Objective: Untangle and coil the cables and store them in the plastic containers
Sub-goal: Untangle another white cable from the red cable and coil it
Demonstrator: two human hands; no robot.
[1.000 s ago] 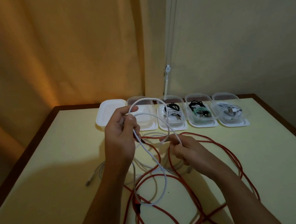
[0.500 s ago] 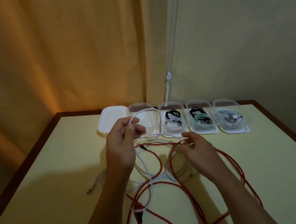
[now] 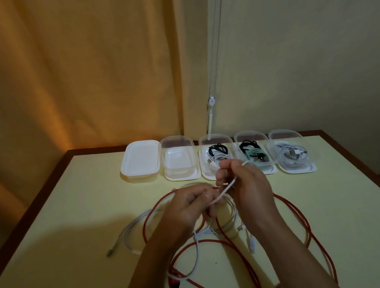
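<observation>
A thin white cable [image 3: 226, 188] runs taut between my two hands above the table. My left hand [image 3: 188, 208] pinches its lower end, and my right hand [image 3: 246, 182] holds its upper part with curled fingers. The rest of this cable loops down to the table [image 3: 197, 262]. A long red cable [image 3: 295, 212] lies in loose tangled loops under and around both hands. Another white cable [image 3: 128, 234] lies to the left with its plug end out. At the back stand clear plastic containers: one empty [image 3: 179, 161], three holding coiled cables [image 3: 218, 156].
A white lid or closed box [image 3: 140, 161] sits at the left end of the container row. The pale yellow table [image 3: 76, 224] has a dark wooden rim. An orange curtain and a wall with a hanging cord stand behind.
My left hand has dropped from chest height toward the table and moved right. My right hand has risen and taken the white cable, so both hands now meet over the red loops.
</observation>
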